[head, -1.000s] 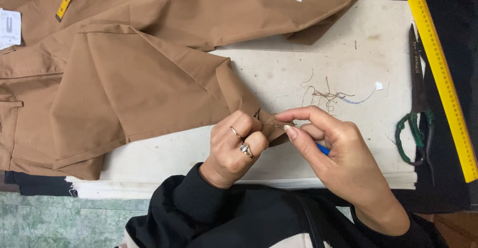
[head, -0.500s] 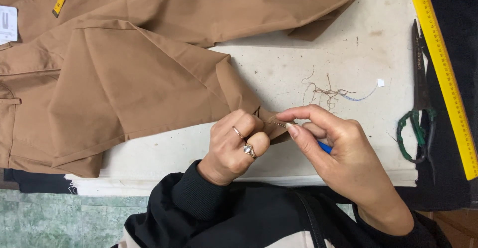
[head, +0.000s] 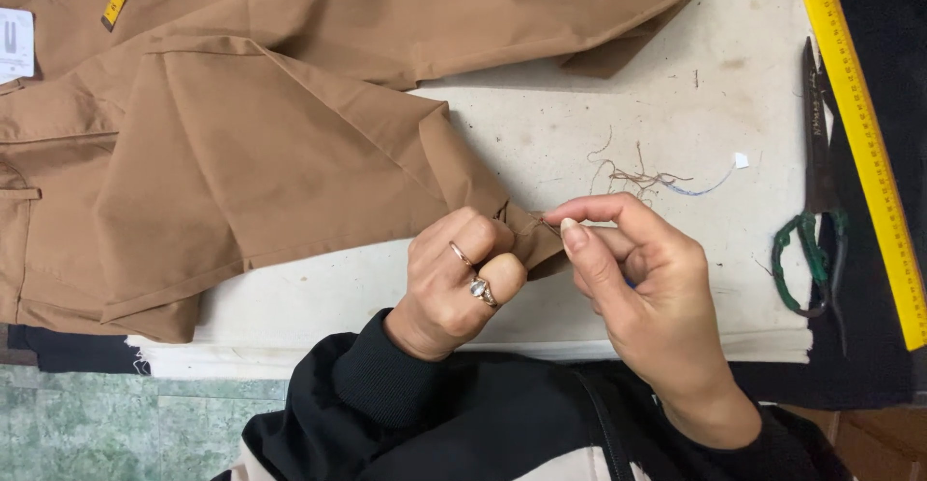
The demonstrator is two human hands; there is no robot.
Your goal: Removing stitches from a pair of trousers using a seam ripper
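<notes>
— Brown fabric (head: 290,153) spreads over our white worktable (head: 618,104), its corner pinched shut in our left hand (head: 454,283). Anything different from a second ago?

— Barely; the cloth has slid slightly. Our right hand (head: 642,288) still presses thumb to forefinger at that corner, apparently on a thread. Loose threads (head: 642,177), scissors (head: 819,211) and yellow ruler (head: 859,143) lie untouched.

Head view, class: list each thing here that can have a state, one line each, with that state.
brown garment: spread flat, partly folded, one corner pinched.
left hand: closed on the garment corner.
right hand: fingertips pinched at that corner.
scissors: shut, lying untouched.
loose threads: tangled on the table.
yellow ruler: lying flat.
</notes>
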